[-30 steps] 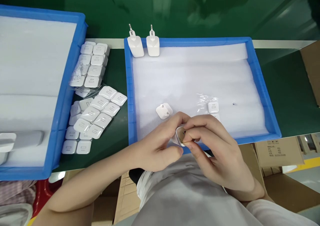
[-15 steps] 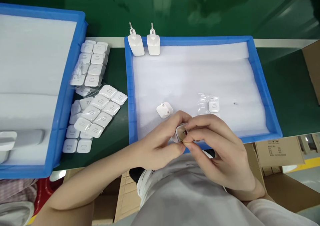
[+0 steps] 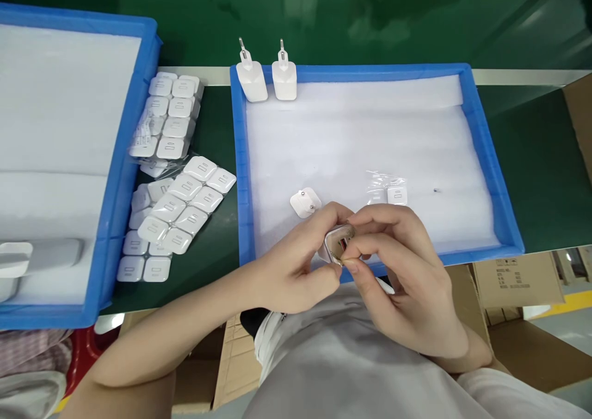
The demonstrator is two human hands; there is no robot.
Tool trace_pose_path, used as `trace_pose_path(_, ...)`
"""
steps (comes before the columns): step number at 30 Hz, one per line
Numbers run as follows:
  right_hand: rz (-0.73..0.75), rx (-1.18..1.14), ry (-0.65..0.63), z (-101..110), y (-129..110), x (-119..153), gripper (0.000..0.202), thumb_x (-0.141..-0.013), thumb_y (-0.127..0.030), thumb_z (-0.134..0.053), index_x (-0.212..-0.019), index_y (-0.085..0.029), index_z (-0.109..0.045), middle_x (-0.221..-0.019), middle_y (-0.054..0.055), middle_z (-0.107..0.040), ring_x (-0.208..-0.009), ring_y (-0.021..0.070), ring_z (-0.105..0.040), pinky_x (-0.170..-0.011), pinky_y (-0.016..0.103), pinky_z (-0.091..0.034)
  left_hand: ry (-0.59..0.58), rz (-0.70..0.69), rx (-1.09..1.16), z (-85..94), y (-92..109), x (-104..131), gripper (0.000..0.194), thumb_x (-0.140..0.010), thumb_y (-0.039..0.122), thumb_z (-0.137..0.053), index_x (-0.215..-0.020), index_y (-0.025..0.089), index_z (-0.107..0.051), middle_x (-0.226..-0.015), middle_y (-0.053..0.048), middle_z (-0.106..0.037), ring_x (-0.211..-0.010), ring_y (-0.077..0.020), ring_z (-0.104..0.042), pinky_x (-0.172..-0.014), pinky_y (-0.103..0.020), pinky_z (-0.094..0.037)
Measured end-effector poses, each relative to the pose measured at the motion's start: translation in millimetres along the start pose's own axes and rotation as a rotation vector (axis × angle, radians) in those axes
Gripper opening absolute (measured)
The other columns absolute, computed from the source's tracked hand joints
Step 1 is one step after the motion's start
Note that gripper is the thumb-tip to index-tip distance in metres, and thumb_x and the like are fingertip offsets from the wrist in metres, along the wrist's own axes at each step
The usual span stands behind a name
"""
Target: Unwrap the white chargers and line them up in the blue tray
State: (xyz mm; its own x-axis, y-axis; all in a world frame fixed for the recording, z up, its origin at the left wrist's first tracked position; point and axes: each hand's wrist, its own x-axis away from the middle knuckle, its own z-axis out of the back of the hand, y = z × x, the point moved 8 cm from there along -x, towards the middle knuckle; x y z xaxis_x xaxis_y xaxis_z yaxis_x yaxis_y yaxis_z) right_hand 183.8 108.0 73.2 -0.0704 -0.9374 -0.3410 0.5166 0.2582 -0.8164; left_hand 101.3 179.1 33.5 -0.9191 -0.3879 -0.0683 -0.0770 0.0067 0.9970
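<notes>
Over the near edge of the blue tray, my left hand [image 3: 308, 265] is wrapped round a white charger housing [image 3: 333, 241]. Its open end faces up to the right, and a brownish inside with small dark and red parts shows there. My right hand [image 3: 402, 277] is closed in a pinch at the lower rim of that opening. What its fingertips grip, if anything, is too small to make out. Just beyond my left hand lies a white plug cap [image 3: 306, 202] with two round pins. Behind my right hand a white charger [image 3: 396, 195] in clear film is partly hidden.
The foam-lined blue tray [image 3: 502, 203] holds a tiny dark bit [image 3: 436, 190]. Two upright white plug chargers [image 3: 283, 81] stand at its far left corner. To the left, film-wrapped charger packs [image 3: 187, 200] lie beside a second blue tray [image 3: 121, 153]. Cardboard boxes [image 3: 518, 280] sit below the bench.
My right fingertips have shifted slightly along the housing's rim, and more of its open inside shows. My left hand keeps its hold. The camera view has moved a little.
</notes>
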Motion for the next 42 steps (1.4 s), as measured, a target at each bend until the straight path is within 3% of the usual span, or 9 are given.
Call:
trace_pose_path(9,-0.061,-0.064,0.035,-1.2,2.9,4.3,0.021,-0.093,0.002,-0.056,-0.101,-0.016,-0.062,-0.127,0.008,-0.049,-0.091,0.0117,-0.057,-0.078,0.031,-0.055,-0.018,-0.066,-0.003,0.8,-2.9,-1.8,0.023,-0.083,0.018,-0.052,-0.105,0.022,-0.046,-0.090,0.000,-0.053,-0.081,-0.0175,-0.052,-0.072,-0.033,-0.047)
trace_pose_path(24,-0.046,-0.062,0.032,-0.7,1.7,2.1,0.021,-0.094,0.000,-0.056,-0.102,-0.018,-0.063,-0.124,0.008,-0.052,-0.088,0.0137,-0.060,-0.076,0.034,-0.056,-0.002,-0.007,0.005,-0.7,-2.7,-0.2,0.022,-0.086,0.018,-0.054,-0.106,0.022,-0.046,-0.090,0.001,-0.054,-0.080,-0.0171,-0.053,-0.072,-0.033,-0.047)
trace_pose_path(30,-0.080,-0.013,0.064,2.9,5.7,4.3,0.021,-0.093,-0.001,-0.057,-0.100,-0.019,-0.063,-0.124,0.009,-0.053,-0.100,0.0175,-0.059,-0.084,0.036,-0.056,0.032,-0.008,0.029,2.5,1.3,-1.3,0.022,-0.082,0.018,-0.054,-0.100,0.023,-0.044,-0.091,-0.001,-0.053,-0.082,-0.0180,-0.053,-0.071,-0.032,-0.046)
trace_pose_path(36,-0.049,-0.099,0.021,1.1,5.4,5.3,0.023,-0.091,-0.005,-0.063,-0.108,-0.021,-0.064,-0.131,0.011,-0.055,-0.099,0.0202,-0.060,-0.084,0.040,-0.057,0.017,-0.017,0.034,2.0,-1.3,-1.0,0.024,-0.083,0.018,-0.055,-0.105,0.022,-0.046,-0.090,0.000,-0.053,-0.079,-0.0168,-0.052,-0.068,-0.031,-0.046)
trace_pose_path(42,-0.002,-0.006,0.062,2.8,-1.7,-0.6,0.020,-0.092,-0.006,-0.062,-0.101,-0.022,-0.067,-0.118,0.010,-0.063,-0.096,0.0228,-0.064,-0.078,0.041,-0.058,-0.006,-0.116,-0.027,2.0,-4.1,0.4,0.029,-0.083,0.016,-0.055,-0.111,0.020,-0.049,-0.096,-0.003,-0.057,-0.084,-0.0199,-0.057,-0.070,-0.033,-0.050)
